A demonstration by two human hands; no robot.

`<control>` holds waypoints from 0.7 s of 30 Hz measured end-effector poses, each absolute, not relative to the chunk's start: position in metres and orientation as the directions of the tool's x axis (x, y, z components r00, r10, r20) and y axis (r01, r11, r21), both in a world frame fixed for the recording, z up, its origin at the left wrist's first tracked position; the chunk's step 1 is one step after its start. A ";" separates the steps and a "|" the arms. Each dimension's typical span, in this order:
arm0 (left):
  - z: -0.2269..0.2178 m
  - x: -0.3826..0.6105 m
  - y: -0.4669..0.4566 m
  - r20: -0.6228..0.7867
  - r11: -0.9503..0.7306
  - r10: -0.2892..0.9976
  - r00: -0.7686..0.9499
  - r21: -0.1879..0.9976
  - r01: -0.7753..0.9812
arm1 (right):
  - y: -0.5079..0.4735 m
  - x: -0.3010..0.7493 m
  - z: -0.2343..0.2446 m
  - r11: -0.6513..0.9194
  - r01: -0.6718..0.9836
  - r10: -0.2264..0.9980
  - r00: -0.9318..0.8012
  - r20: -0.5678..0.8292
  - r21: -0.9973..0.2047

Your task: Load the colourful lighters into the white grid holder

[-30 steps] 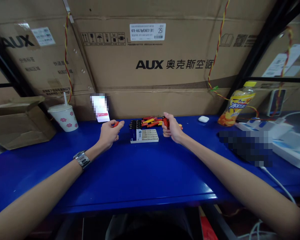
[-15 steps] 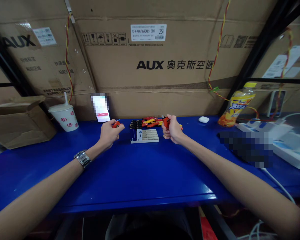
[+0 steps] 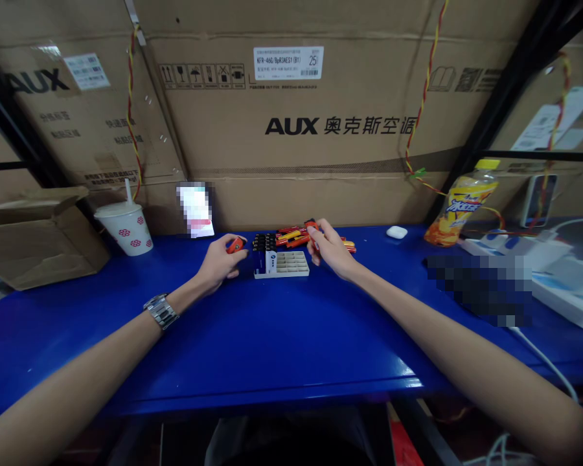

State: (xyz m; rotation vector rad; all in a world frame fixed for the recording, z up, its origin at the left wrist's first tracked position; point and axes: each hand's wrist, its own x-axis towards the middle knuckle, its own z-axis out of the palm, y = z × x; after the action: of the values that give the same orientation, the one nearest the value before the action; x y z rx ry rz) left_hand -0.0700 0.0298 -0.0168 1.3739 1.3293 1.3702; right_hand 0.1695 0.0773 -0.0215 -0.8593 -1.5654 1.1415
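Note:
My left hand [image 3: 218, 261] is closed around a small red plastic tool [image 3: 236, 245], with its tip poking out past my fingers. My right hand [image 3: 329, 249] reaches over a pile of red-and-yellow insulated hand tools [image 3: 291, 237], pinching a red-handled piece [image 3: 311, 224] between thumb and fingertips. Between my hands stands a white compartment tray [image 3: 291, 264]. A block of black-topped cylinders [image 3: 261, 242] sits at its left end, next to a blue-and-white box [image 3: 271, 261].
The blue workbench [image 3: 233, 336] runs across the view, backed by AUX cartons. A paper cup with a straw [image 3: 125, 230] and an open cardboard box [image 3: 39, 239] stand left. On the right are an earbud case [image 3: 396, 232], a yellow bottle [image 3: 460, 204], and a white power strip [image 3: 510, 249].
My right hand has moved left and up over the pile, its fingers opening out from the closed grip. My left hand has shifted slightly right, carrying the red tool.

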 end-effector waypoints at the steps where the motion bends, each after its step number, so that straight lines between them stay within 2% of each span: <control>1: -0.016 -0.068 0.028 0.131 -0.123 0.990 -0.061 0.985 0.118 | 0.078 0.169 -0.022 0.375 0.028 0.893 -0.279 0.353 -0.927; 4: -0.014 -0.062 0.022 0.027 -0.032 0.997 0.065 0.997 0.075 | 0.080 0.169 -0.023 0.574 0.157 0.802 -0.303 0.514 -0.804; 7: -0.012 -0.061 0.020 0.005 -0.015 0.994 0.106 0.995 0.094 | 0.080 0.169 -0.022 0.658 0.265 0.750 -0.323 0.578 -0.705; 14: -0.015 -0.062 0.020 0.025 -0.048 0.987 0.160 0.989 0.138 | 0.074 0.166 -0.020 0.643 0.242 0.749 -0.396 0.531 -0.727; 21: -0.015 -0.057 0.019 0.059 -0.081 0.992 0.112 0.975 0.205 | 0.075 0.159 -0.022 0.672 0.378 0.735 -0.439 0.516 -0.637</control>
State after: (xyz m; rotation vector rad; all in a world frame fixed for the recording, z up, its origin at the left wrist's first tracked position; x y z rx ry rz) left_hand -0.0573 0.0186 -0.0150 1.4645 1.2472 1.0745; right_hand 0.1586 0.0751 -0.0221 -0.8569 -2.0666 0.5554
